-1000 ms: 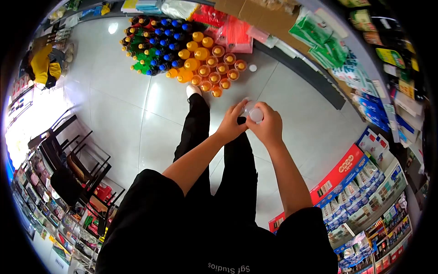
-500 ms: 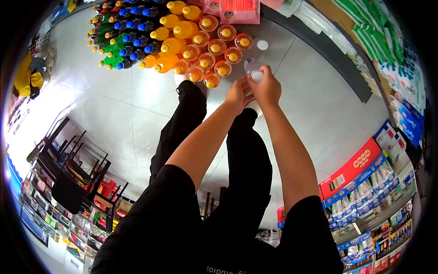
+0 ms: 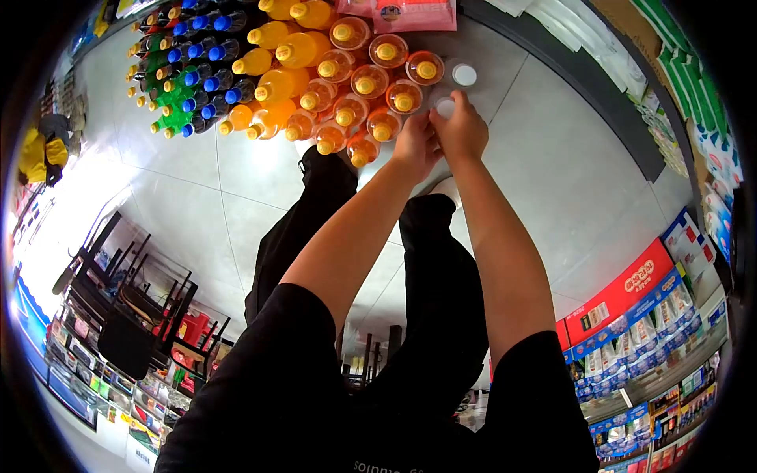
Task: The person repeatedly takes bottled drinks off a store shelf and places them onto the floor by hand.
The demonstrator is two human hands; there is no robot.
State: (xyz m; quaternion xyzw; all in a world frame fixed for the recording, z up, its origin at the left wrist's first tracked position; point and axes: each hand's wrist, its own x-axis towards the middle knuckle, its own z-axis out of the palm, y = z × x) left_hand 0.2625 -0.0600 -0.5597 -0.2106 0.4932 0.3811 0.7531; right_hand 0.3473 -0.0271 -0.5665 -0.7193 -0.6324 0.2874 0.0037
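My right hand (image 3: pixel 462 130) is closed, its fingertips at a clear bottle with a white cap (image 3: pixel 445 105). Most of that bottle is hidden behind the fingers. Close against it on the left is my left hand (image 3: pixel 416 146), its fingers loosely bent and apart, with nothing visible held in it. A second white-capped bottle (image 3: pixel 464 75) stands on the floor just beyond. Beside my left hand are rows of orange drink bottles with yellow caps (image 3: pixel 384 124), packed close together.
Larger yellow bottles (image 3: pixel 302 49), dark bottles with blue caps (image 3: pixel 225 51) and green bottles (image 3: pixel 175 102) stand farther left. Pink packages (image 3: pixel 414 16) lie behind them. A dark shelf base (image 3: pixel 587 94) runs along the right. Black chairs (image 3: pixel 134 315) and stocked shelves (image 3: pixel 631 339) flank me.
Both hands, with the white-capped bottle, have moved slightly away from me, toward the other white-capped one. My left fingers have bent more. The view has shifted a little.
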